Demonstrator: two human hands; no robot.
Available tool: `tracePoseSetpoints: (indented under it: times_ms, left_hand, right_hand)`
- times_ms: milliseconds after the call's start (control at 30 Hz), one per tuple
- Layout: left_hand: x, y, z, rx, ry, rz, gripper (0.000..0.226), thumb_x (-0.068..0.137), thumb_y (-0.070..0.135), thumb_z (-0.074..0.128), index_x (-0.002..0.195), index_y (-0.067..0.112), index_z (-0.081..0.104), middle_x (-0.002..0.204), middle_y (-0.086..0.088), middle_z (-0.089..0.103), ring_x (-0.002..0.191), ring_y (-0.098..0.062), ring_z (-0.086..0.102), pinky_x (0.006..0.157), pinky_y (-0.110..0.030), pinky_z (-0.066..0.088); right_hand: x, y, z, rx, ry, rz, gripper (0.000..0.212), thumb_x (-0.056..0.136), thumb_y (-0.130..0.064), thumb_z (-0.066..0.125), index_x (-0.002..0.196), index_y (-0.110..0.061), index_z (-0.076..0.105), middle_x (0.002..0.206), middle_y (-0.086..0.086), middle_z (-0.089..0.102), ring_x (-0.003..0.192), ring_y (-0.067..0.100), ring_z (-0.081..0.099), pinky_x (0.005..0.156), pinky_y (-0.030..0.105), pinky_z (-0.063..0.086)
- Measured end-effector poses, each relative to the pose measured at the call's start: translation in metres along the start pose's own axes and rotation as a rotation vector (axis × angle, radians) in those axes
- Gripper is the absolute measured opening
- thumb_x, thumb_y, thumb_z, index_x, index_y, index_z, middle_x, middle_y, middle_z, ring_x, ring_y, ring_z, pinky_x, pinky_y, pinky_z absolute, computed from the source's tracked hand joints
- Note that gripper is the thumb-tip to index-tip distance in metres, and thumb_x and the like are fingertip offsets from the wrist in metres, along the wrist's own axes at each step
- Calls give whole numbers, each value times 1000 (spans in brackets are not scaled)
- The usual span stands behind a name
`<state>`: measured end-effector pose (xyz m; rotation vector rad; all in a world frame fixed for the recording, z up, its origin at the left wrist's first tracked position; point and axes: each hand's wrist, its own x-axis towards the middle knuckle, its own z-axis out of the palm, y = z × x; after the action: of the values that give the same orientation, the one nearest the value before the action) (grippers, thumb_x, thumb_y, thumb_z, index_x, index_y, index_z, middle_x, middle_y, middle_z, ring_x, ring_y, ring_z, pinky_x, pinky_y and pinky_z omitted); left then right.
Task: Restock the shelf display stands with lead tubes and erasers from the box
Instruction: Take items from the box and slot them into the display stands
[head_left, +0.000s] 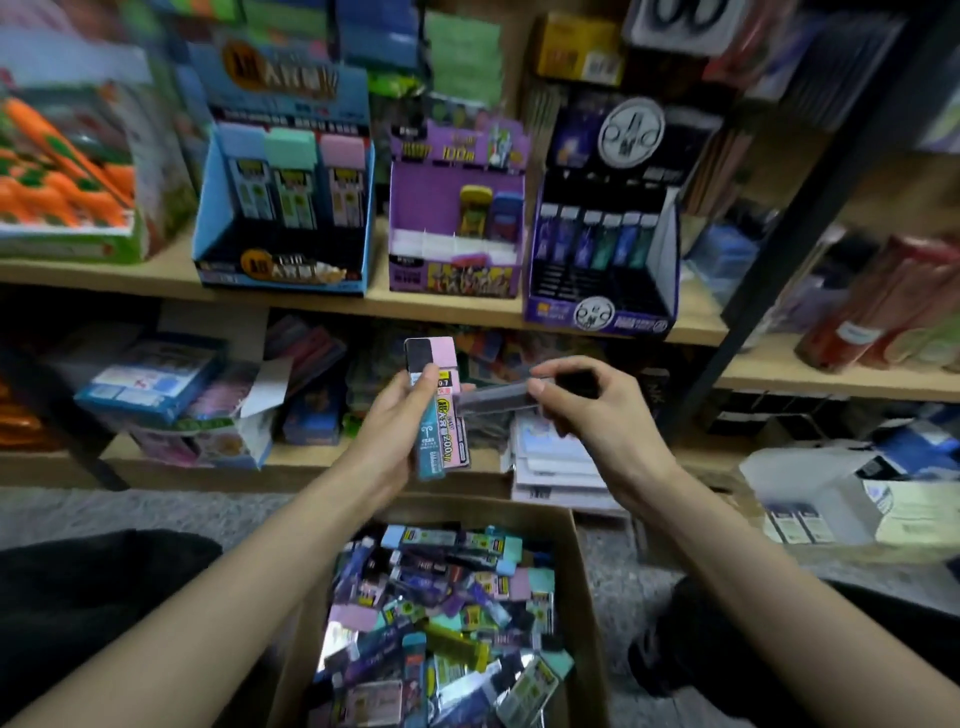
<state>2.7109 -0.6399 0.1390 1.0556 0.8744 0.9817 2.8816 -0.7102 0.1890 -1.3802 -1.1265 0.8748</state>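
Note:
My left hand (400, 415) grips a small stack of lead tubes (439, 415), a pink-capped one and a teal one, held upright in front of the lower shelf. My right hand (576, 400) pinches a dark lead tube (493, 399) lying sideways, its left end close to the stack. Below my arms stands the cardboard box (587, 587), full of several mixed lead tubes and erasers. On the upper shelf stand three display stands: a blue one (283, 208) with pastel tubes, a purple one (454, 218) nearly bare, and a black one (602, 244) with dark tubes.
An orange carrot-print pack (62, 171) fills the shelf's far left. The lower shelf (311, 457) holds stationery boxes and a stack of white packs (556, 467). A dark metal upright (795, 218) runs diagonally at the right. Grey carpet surrounds the box.

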Motion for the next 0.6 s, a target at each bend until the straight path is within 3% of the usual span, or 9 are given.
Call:
tracePoseSetpoints:
  times_ms: [133,233,333,467,600]
  left_hand:
    - [11,37,11,100,-109,66,18,97,32,43,107,21,55,84,6,75,77,-7,71,56,-21,55]
    - [21,58,18,158,-158,119,20,97,32,44,109,22,56,87,7,75,81,-8,71,58,-17,53]
    - [36,73,23,167,-164,148,23,94,35,47,111,22,56,92,6,75,86,-10,71,62,-20,55]
    - [59,81,29,139,-131,175,25,90,38,49,107,22,59,96,1,75,93,-17,70,78,-32,55]
    - [75,80,31,92,-119,173,27,94,33,46,111,16,59,98,-3,74,91,-20,70,71,-30,57]
  right_hand:
    - [21,-30,-14,66,40,-32,14,86,-6,62,88,-20,66,90,4,73,57,7,57,47,18,41]
    - [41,-44,-24,168,68,-24,11,90,-4,54,86,-12,61,83,8,73,46,10,44,39,20,36]
    - [59,-50,-35,254,16,-18,3,86,-11,64,87,-12,61,72,7,65,50,13,52,46,24,46]
    - [86,-56,-56,135,34,-151,7,85,-2,62,90,-8,61,73,1,70,65,10,64,62,19,52]
    - [122,-62,-84,-181,190,-317,7,87,-7,64,82,-11,61,68,2,64,54,4,59,48,16,47]
